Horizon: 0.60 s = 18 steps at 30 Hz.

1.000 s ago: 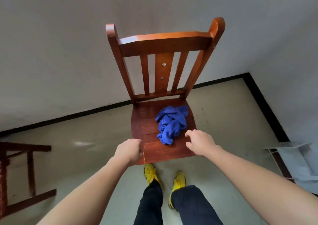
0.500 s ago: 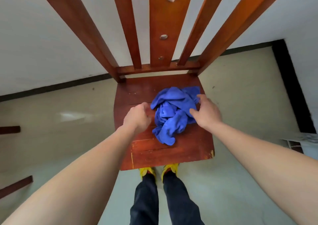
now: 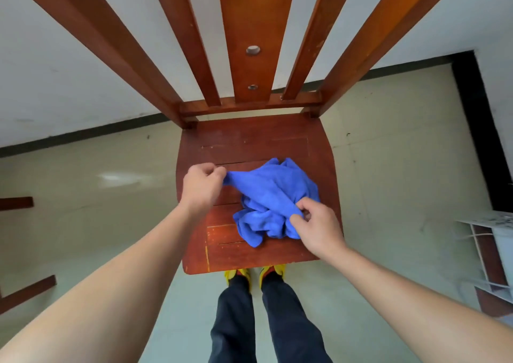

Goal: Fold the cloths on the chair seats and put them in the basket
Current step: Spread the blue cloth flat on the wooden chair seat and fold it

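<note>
Where the cloth lies: the blue cloth (image 3: 273, 196) sits crumpled on the right half of the chair seat (image 3: 249, 143), with one corner drawn out toward the left.
Left hand: the left hand (image 3: 202, 187) is over the left side of the seat, its fingers (image 3: 213, 169) curled in and pinching that drawn-out corner.
Right hand: the right hand (image 3: 316, 229) is at the near right of the heap, thumb and forefinger nipping a fold of the cloth, the other fingers loosely bent behind.
Basket: not in view.
Step in hand: this looks like opening the cloth out and hunting for its corners; no fold is made yet.
Progress: early, judging by the bunched cloth.
Next move: it probably calls for drawing the two hands apart so the cloth spreads flat on the seat or hangs free. The right hand seems to hold a mid-fold, not an edge, so it may need to let go and take a true corner first.
Risk: a pull from a mid-fold could leave the cloth twisted.
</note>
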{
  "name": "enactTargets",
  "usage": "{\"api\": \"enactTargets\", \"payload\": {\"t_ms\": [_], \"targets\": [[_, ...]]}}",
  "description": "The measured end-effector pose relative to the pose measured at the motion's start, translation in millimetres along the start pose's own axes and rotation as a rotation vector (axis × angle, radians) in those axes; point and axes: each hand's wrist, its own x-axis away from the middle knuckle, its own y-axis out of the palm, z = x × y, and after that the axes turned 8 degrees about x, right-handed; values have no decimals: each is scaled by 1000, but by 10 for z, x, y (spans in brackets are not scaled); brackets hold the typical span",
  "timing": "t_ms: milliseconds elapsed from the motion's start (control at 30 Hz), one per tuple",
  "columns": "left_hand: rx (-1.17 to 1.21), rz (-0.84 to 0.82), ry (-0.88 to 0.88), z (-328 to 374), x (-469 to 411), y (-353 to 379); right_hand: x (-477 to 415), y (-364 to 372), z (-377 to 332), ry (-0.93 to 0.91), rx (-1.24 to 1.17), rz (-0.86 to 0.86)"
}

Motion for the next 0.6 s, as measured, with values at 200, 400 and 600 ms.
{"api": "enactTargets", "payload": {"t_ms": [200, 400, 600], "targets": [[409, 185, -228, -140, 86, -394, 120, 115, -167, -21, -20, -157], [484, 197, -191, -64, -164, -493, -652, -23, -186, 155, -4, -62], [671, 226, -247, 131, -185, -475, -597, 221, -364, 301, -307, -241]]}}
